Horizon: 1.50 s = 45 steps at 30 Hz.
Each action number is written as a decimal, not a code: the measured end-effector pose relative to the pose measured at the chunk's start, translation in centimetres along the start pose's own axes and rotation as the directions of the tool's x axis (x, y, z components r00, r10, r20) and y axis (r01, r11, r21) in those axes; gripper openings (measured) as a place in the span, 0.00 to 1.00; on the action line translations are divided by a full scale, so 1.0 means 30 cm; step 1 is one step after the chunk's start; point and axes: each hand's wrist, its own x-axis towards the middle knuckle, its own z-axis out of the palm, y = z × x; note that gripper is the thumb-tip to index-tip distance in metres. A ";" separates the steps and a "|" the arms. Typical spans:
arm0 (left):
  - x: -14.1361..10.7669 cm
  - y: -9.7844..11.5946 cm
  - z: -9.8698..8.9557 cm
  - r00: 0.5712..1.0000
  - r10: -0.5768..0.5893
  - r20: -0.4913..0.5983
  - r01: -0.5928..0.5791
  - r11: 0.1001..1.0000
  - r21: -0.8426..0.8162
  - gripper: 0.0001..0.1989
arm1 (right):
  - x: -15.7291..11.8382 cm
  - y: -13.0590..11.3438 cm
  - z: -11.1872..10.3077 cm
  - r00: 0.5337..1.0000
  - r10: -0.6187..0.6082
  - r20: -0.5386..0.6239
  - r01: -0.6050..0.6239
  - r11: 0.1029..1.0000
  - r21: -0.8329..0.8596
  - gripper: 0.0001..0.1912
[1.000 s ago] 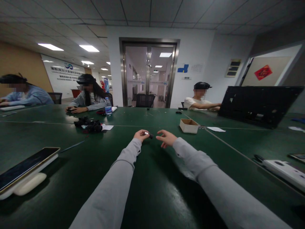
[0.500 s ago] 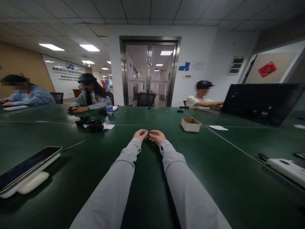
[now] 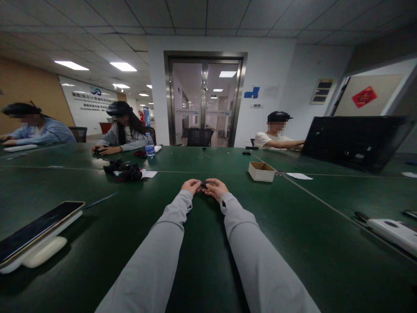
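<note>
Both my arms, in light grey sleeves, stretch forward over the green table (image 3: 202,278). A small black object (image 3: 203,185) is held between my two hands, too small for its kind to be made out. My left hand (image 3: 191,186) pinches its left end with closed fingers. From the other side my right hand (image 3: 216,188) grips it with thumb and fingers. Parts of the object are hidden behind the fingertips.
An open cardboard box (image 3: 261,172) stands right of my hands. Tangled black items (image 3: 124,169) and a water bottle (image 3: 149,145) are at left. A phone (image 3: 39,232) lies near left; a large monitor (image 3: 355,141) stands right. Several people sit around the table.
More of the small black object shows between my fingers now. My right hand has shifted slightly to the right, its fingers spread a little more along the object.
</note>
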 end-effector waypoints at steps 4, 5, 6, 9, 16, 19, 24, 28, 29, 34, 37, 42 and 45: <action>-0.007 0.014 0.008 0.999 -0.018 -0.034 0.020 0.999 0.041 0.09 | 0.003 0.004 -0.005 1.000 -0.009 0.009 0.009 1.000 0.002 0.11; -0.009 0.017 0.010 0.999 -0.022 -0.042 0.024 0.998 0.057 0.10 | 0.003 0.004 -0.006 1.000 -0.009 0.009 0.009 1.000 -0.002 0.11; -0.010 0.020 0.010 0.999 -0.022 -0.048 0.025 0.997 0.078 0.10 | 0.004 0.005 -0.006 1.000 -0.009 0.008 0.009 1.000 -0.005 0.11; -0.015 0.026 0.008 0.999 -0.008 -0.048 0.017 0.983 0.181 0.13 | 0.005 0.006 -0.006 1.000 -0.006 0.009 0.006 1.000 -0.004 0.11; -0.043 0.042 0.001 0.991 0.104 -0.085 -0.040 0.834 0.550 0.19 | 0.001 0.005 -0.005 1.000 0.010 0.017 -0.010 1.000 0.009 0.12; -0.056 0.053 0.004 0.985 0.147 -0.085 -0.065 0.790 0.610 0.20 | 0.001 0.004 -0.007 1.000 0.004 0.019 -0.005 1.000 0.010 0.12; -0.071 0.075 0.008 0.989 0.117 -0.096 -0.035 0.795 0.606 0.21 | 0.005 0.010 -0.017 0.998 -0.005 0.057 0.005 1.000 0.006 0.13; -0.075 0.084 0.010 0.989 0.088 -0.117 -0.003 0.809 0.587 0.21 | 0.009 0.013 -0.022 0.997 -0.006 0.076 0.006 1.000 0.001 0.12; -0.074 0.084 0.010 0.989 0.089 -0.119 -0.002 0.809 0.587 0.21 | 0.009 0.013 -0.022 0.997 -0.005 0.076 0.005 1.000 -0.001 0.12; -0.068 0.078 0.006 0.988 0.094 -0.123 -0.001 0.798 0.603 0.22 | 0.009 0.011 -0.021 0.997 -0.002 0.078 0.002 1.000 -0.010 0.12; -0.064 0.075 0.005 0.987 0.101 -0.128 -0.002 0.794 0.608 0.22 | 0.011 0.013 -0.021 0.997 -0.006 0.079 0.006 1.000 0.001 0.13; -0.062 0.079 0.007 0.983 0.116 -0.139 0.000 0.769 0.640 0.23 | 0.016 0.016 -0.024 0.997 -0.002 0.072 0.001 1.000 0.008 0.13; -0.063 0.085 0.007 0.982 0.114 -0.152 0.015 0.752 0.659 0.23 | 0.015 0.015 -0.025 0.997 -0.005 0.071 0.004 1.000 0.013 0.13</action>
